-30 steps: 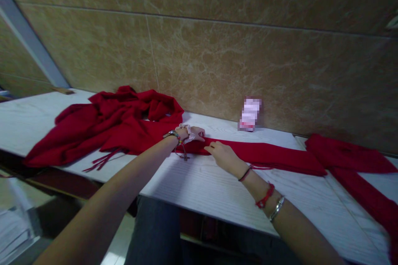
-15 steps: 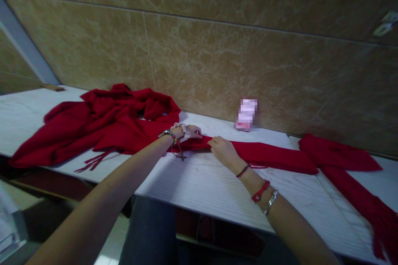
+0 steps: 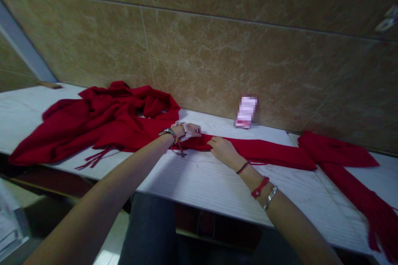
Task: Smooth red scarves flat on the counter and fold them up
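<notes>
A long red scarf (image 3: 267,151), folded into a narrow strip, lies along the white table, and its left part joins a loose red heap of cloth (image 3: 121,128) with fringe hanging at the front. My left hand (image 3: 194,130), with a pink scrunchie and beads at the wrist, pinches the far edge of the strip. Just right of it, my right hand (image 3: 222,148) has its fingers closed on the near side of the same strip. The fingertips of both hands are partly hidden. A small gap of red cloth shows between the hands.
The white table (image 3: 199,182) runs along a brown tiled wall (image 3: 217,58). A blurred-out phone-like object (image 3: 247,112) leans on the wall. Another red fringed scarf (image 3: 345,182) lies crossed at the right. A small brown piece (image 3: 49,85) sits at the far left.
The view has shifted slightly, so the scene sits a little higher. Both hands stay at nearly the same spots on the scarf.
</notes>
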{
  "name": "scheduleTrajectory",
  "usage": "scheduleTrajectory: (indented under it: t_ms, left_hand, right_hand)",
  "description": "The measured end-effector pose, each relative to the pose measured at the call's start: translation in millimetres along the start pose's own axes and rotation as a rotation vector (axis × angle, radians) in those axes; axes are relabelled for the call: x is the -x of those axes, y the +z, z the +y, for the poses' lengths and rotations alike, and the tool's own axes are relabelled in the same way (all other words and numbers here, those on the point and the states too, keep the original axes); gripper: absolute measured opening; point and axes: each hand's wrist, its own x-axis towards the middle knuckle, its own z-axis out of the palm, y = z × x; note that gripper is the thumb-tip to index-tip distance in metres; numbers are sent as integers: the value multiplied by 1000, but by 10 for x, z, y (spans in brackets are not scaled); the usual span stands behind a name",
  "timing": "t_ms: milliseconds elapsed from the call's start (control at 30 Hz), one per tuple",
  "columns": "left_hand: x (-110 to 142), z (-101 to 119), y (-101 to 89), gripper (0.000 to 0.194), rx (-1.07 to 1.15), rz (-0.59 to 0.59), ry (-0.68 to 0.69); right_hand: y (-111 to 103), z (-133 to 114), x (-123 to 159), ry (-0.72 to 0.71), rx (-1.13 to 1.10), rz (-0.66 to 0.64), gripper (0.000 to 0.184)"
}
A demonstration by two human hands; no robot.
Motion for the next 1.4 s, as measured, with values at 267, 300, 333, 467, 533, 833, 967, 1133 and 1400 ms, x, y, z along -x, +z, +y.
scheduleTrajectory:
  t_ms: [267, 300, 333, 467, 533, 833, 967, 1133, 1400]
  left_hand:
    - [18, 39, -25, 30, -48, -40, 16]
    - [30, 52, -33, 29, -51, -40, 17]
    - [43, 65, -42, 28, -54, -39, 17]
    - [77, 92, -68, 27, -54, -40, 19]
    - [79, 81, -71, 27, -52, -47, 21]
    - [76, 64, -86, 32, -27, -56, 14]
    - [47, 88, -78, 32, -11, -57, 12]
    - [59, 80, -85, 33, 1, -18, 9]
    - [112, 46, -63, 32, -34, 49, 1]
  right_hand:
    - [-14, -9, 4, 26, 0, -14, 28]
    - [-17, -9, 4, 35, 3, -23, 28]
    - [-19, -9, 3, 41, 5, -28, 29]
    - [-21, -5, 3, 45, 11, -17, 29]
    - [-23, -6, 5, 44, 16, -23, 29]
    - [-29, -1, 7, 36, 24, -26, 29]
    - [-21, 0, 6, 36, 22, -33, 29]
    - [-37, 9, 2, 52, 10, -20, 29]
    - [8, 68, 4, -27, -7, 40, 30]
